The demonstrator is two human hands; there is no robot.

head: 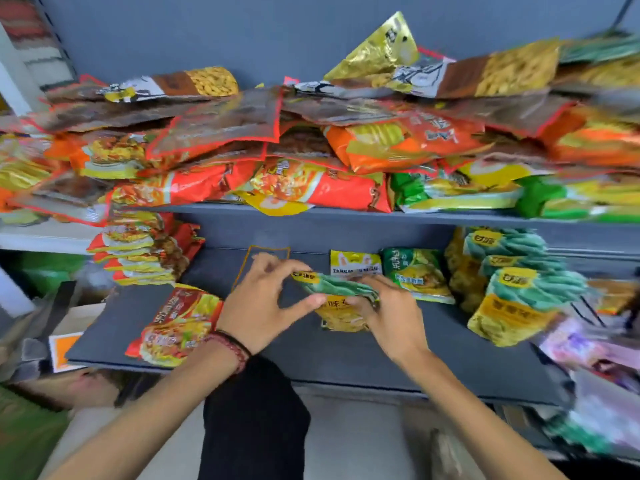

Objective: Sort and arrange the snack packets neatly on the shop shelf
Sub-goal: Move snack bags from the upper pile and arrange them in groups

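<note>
Both hands hold one green-and-yellow snack packet (pixel 337 299) over the middle of the dark grey lower shelf (pixel 346 358). My left hand (pixel 263 299) pinches its left edge between thumb and fingers. My right hand (pixel 388 313) grips its right side and hides part of it. Matching green-and-yellow packets (pixel 512 292) stand stacked at the shelf's right. A red-and-yellow packet (pixel 176 323) lies flat at the left, with a stack of similar red packets (pixel 142 254) behind it. Two small packets, a yellow one (pixel 355 263) and a green one (pixel 415 271), lie at the back.
The upper shelf (pixel 311 211) carries a disordered heap of orange, red, brown, gold and green packets (pixel 311 150) reaching its front edge. More blurred goods sit at the far right (pixel 595 348). A cardboard box (pixel 65 344) is at the lower left. My dark-clad knee (pixel 256 420) is below the shelf.
</note>
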